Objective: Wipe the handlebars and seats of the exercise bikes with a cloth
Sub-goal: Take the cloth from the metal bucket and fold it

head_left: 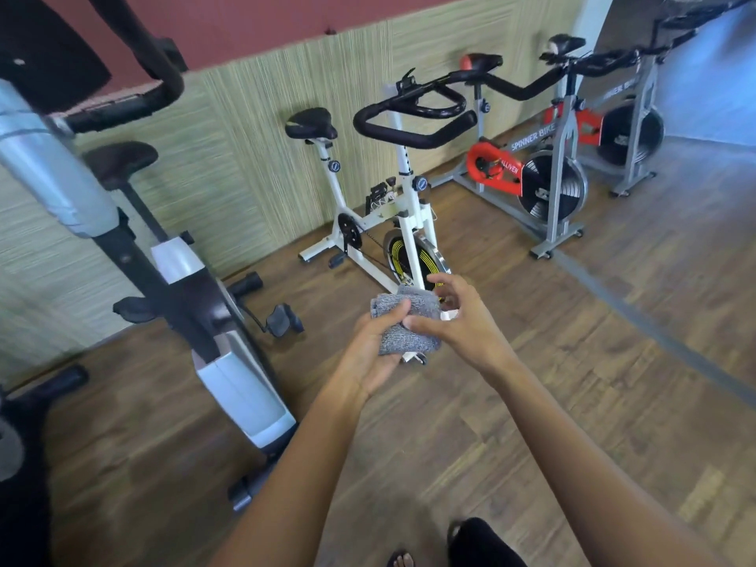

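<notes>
Grey cloth (405, 326) folded, near centre above floor (552, 423), in left hand (374, 354) grip, thumb clamped over it. Right hand (458, 321) grip loosely spread, thumb touching cloth. Step judged: readying cloth. Next: carry to far white-bike handlebars (409, 125), then seat (311, 122).

Brown wood-plank floor (532, 444) fills the lower view. Along its far edge stands a wall clad in green-striped panelling (253, 128), with a maroon band (245, 26) above. At the right edge a large mirror (703, 247) rises from a grey strip (654, 331) on the floor. A white pillar (593, 18) stands in the far corner.
</notes>
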Motion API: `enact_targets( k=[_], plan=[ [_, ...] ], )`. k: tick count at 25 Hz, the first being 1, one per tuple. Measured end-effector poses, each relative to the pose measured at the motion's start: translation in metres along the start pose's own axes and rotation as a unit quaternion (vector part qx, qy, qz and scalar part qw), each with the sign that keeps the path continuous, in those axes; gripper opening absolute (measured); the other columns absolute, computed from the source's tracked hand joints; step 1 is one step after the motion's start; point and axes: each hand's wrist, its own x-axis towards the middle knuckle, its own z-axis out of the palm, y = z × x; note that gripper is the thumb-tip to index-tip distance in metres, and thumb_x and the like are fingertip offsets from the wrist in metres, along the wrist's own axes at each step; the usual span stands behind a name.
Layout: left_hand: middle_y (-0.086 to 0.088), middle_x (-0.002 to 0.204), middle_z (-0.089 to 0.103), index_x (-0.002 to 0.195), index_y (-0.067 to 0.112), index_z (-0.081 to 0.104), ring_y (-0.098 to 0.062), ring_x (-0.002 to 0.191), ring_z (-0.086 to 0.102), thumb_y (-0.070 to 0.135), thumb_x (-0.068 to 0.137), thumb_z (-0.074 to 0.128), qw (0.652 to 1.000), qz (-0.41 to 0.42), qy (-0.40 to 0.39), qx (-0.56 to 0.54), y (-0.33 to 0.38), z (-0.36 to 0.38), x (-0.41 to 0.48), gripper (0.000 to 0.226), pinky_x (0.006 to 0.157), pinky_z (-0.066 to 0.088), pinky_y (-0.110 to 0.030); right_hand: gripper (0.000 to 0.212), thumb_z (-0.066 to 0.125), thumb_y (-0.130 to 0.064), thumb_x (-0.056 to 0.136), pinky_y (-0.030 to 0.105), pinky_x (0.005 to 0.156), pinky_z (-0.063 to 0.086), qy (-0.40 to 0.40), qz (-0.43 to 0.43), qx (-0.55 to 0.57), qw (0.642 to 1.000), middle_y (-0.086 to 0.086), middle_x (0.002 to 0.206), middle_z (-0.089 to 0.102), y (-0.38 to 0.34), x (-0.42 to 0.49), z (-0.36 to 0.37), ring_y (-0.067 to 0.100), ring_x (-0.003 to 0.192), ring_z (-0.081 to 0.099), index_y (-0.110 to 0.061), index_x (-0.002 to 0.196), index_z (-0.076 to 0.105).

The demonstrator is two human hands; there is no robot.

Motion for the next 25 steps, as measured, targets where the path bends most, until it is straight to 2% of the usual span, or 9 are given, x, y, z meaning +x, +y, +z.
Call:
enact_targets(
  k=[2, 4, 9, 12, 14, 18, 20, 22, 25],
  plan=[
    [-0.018, 0.11, 0.069, 0.126, -0.004, 0.057, -0.028, 0.098, 0.069, 0.01, 0.089, 0.063, 0.999, 0.032, 0.022, -0.016, 0.009, 0.001, 0.032, 0.04, 0.085, 0.059, -0.041, 0.063, 0.082, -0.031, 0.081, 0.02, 0.09, 0.046, -0.012, 0.045, 0.089, 0.995, -0.004, 0.127, 0.054, 0.01, 0.031, -0.003, 0.01, 0.116, 0.055, -0.026, 0.136, 0.052],
    [-0.017, 0.112, 0.068, 0.127, -0.001, 0.057, -0.028, 0.102, 0.067, 0.011, 0.085, 0.064, 0.996, 0.076, 0.038, -0.033, 0.023, 0.004, 0.069, 0.044, 0.089, 0.057, -0.042, 0.055, 0.077, -0.035, 0.085, 0.023, 0.09, 0.047, -0.015, 0.067, 0.137, 0.988, 0.0, 0.128, 0.058, 0.015, 0.069, -0.009, 0.014, 0.12, 0.058, -0.026, 0.134, 0.055],
    [-0.016, 0.114, 0.064, 0.134, -0.002, 0.052, -0.027, 0.101, 0.065, 0.011, 0.084, 0.062, 0.983, 0.152, 0.077, -0.061, 0.07, 0.025, 0.162, 0.053, 0.08, 0.059, -0.036, 0.037, 0.069, -0.027, 0.093, 0.023, 0.087, 0.051, -0.047, 0.036, 0.158, 0.986, -0.003, 0.117, 0.066, -0.007, 0.182, -0.033, 0.009, 0.107, 0.063, -0.022, 0.128, 0.062],
    [-0.018, 0.116, 0.064, 0.129, 0.0, 0.056, -0.027, 0.102, 0.065, 0.012, 0.081, 0.065, 0.975, 0.177, 0.112, -0.068, 0.102, 0.039, 0.212, 0.05, 0.087, 0.056, -0.039, 0.031, 0.068, -0.021, 0.094, 0.017, 0.08, 0.05, -0.078, 0.003, 0.171, 0.982, -0.006, 0.106, 0.068, -0.032, 0.247, -0.047, 0.005, 0.098, 0.064, -0.019, 0.124, 0.063],
    [-0.021, 0.12, 0.062, 0.133, -0.004, 0.054, -0.029, 0.106, 0.064, 0.013, 0.083, 0.066, 0.971, 0.19, 0.12, -0.077, 0.127, 0.048, 0.246, 0.055, 0.089, 0.055, -0.041, 0.029, 0.067, -0.018, 0.094, 0.015, 0.077, 0.049, -0.094, -0.018, 0.172, 0.981, -0.004, 0.105, 0.068, -0.051, 0.291, -0.057, 0.006, 0.097, 0.064, -0.018, 0.123, 0.064],
    [-0.023, 0.121, 0.061, 0.127, -0.001, 0.057, -0.031, 0.105, 0.064, 0.015, 0.085, 0.066, 0.973, 0.203, 0.093, -0.065, 0.183, 0.061, 0.314, 0.045, 0.085, 0.057, -0.041, 0.039, 0.069, -0.024, 0.093, 0.023, 0.089, 0.049, -0.115, -0.032, 0.16, 0.98, 0.001, 0.116, 0.066, -0.084, 0.376, -0.066, 0.011, 0.106, 0.064, -0.016, 0.13, 0.06],
    [-0.025, 0.123, 0.06, 0.13, -0.006, 0.054, -0.035, 0.109, 0.063, 0.017, 0.082, 0.073, 0.976, 0.199, 0.068, -0.046, 0.208, 0.066, 0.349, 0.057, 0.093, 0.055, -0.044, 0.051, 0.074, -0.035, 0.088, 0.027, 0.098, 0.05, -0.135, -0.024, 0.161, 0.977, 0.0, 0.124, 0.065, -0.095, 0.413, -0.067, 0.013, 0.115, 0.063, -0.02, 0.134, 0.057],
    [-0.028, 0.124, 0.059, 0.132, -0.011, 0.051, -0.039, 0.114, 0.058, 0.021, 0.078, 0.077, 0.982, 0.186, 0.024, -0.014, 0.231, 0.07, 0.388, 0.067, 0.099, 0.049, -0.048, 0.054, 0.078, -0.038, 0.085, 0.027, 0.093, 0.055, -0.162, -0.019, 0.186, 0.969, 0.0, 0.125, 0.069, -0.107, 0.449, -0.069, 0.014, 0.113, 0.067, -0.024, 0.133, 0.058],
    [-0.023, 0.116, 0.063, 0.118, -0.004, 0.061, -0.035, 0.109, 0.061, 0.018, 0.085, 0.073, 0.986, 0.158, -0.051, 0.027, 0.27, 0.08, 0.459, 0.042, 0.1, 0.045, -0.049, 0.064, 0.084, -0.036, 0.077, 0.042, 0.103, 0.051, -0.137, -0.027, 0.205, 0.969, 0.002, 0.122, 0.071, -0.121, 0.506, -0.075, 0.02, 0.114, 0.068, -0.023, 0.134, 0.058]
  ],
)
